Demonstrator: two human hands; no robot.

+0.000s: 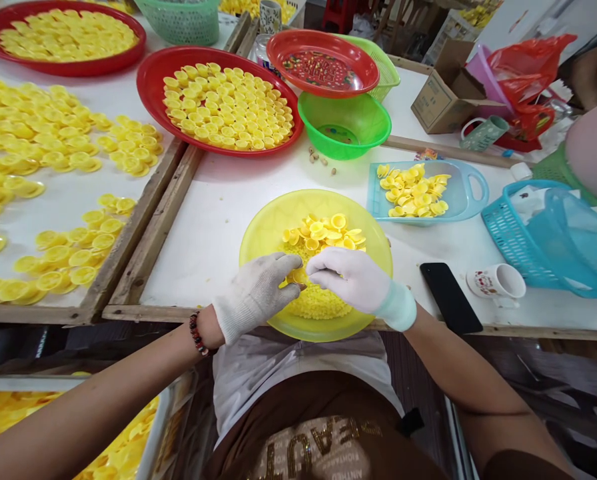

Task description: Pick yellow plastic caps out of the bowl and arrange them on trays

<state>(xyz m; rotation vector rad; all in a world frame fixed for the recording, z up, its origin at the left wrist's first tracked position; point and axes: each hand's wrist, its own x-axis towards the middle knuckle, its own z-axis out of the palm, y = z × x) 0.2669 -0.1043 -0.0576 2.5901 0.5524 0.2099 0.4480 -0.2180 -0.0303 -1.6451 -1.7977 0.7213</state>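
Observation:
Both my hands wear gloves and meet over a wide yellow plastic bowl (pixel 258 227) at the table's front edge. My left hand (pixel 261 290), in a greyish-white knit glove, pinches a small yellow plastic cup-shaped piece (pixel 296 275) between thumb and fingers. My right hand (pixel 351 277), in a whiter glove, is beside it with fingertips pressed together; whatever they hold is hidden. Beneath the hands lies a heap of small yellow beads or granules (pixel 318 304). More yellow cup-shaped pieces (pixel 323 232) are piled at the bowl's far side.
A blue scoop-shaped tray (pixel 463 200) holds more cup pieces. A black phone (pixel 450 297), a white mug (pixel 496 281) and a blue basket (pixel 513 230) stand right. Beyond are a green basin (pixel 346 130) and a red tray (pixel 153 87). A wooden frame edge (pixel 148 233) runs along the left.

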